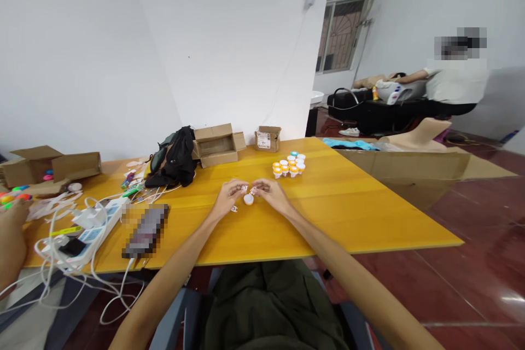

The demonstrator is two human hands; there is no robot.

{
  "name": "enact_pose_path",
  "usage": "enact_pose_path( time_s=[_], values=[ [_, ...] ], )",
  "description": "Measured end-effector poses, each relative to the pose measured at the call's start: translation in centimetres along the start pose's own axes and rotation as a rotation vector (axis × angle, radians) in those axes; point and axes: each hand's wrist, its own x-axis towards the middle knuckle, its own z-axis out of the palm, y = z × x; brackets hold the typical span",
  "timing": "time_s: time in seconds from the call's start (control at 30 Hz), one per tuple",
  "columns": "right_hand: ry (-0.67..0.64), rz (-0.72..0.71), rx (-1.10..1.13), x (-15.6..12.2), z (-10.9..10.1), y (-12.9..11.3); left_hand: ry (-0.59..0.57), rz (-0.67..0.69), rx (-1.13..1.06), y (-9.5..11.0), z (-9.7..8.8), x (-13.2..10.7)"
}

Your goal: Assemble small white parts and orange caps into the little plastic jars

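Note:
My left hand (pixel 228 195) and my right hand (pixel 270 193) meet over the middle of the yellow table (pixel 348 213). Both have their fingers pinched on small white pieces (pixel 248 190) held between them. A small round orange-and-white container (pixel 248 199) sits on the table right under the fingertips. Another tiny white piece (pixel 234 208) lies beside my left hand. A cluster of several small pots with orange and teal lids (pixel 289 165) stands a little beyond my right hand.
Open cardboard boxes (pixel 215 144) and a black bag (pixel 176 159) sit at the back by the wall. A power strip with white cables (pixel 88 229) and a phone (pixel 145 229) lie left. Another person's hand (pixel 10 240) shows at the left edge. A person sits far right.

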Motion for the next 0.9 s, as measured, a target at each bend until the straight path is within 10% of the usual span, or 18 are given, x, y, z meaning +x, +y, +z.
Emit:
enact_pose_path(
  time_s=[0.9],
  values=[
    [-0.101, 0.007, 0.194, -0.08, 0.71, -0.17, 0.064, 0.015, -0.015, 0.13, 0.10, 0.12]
  ],
)
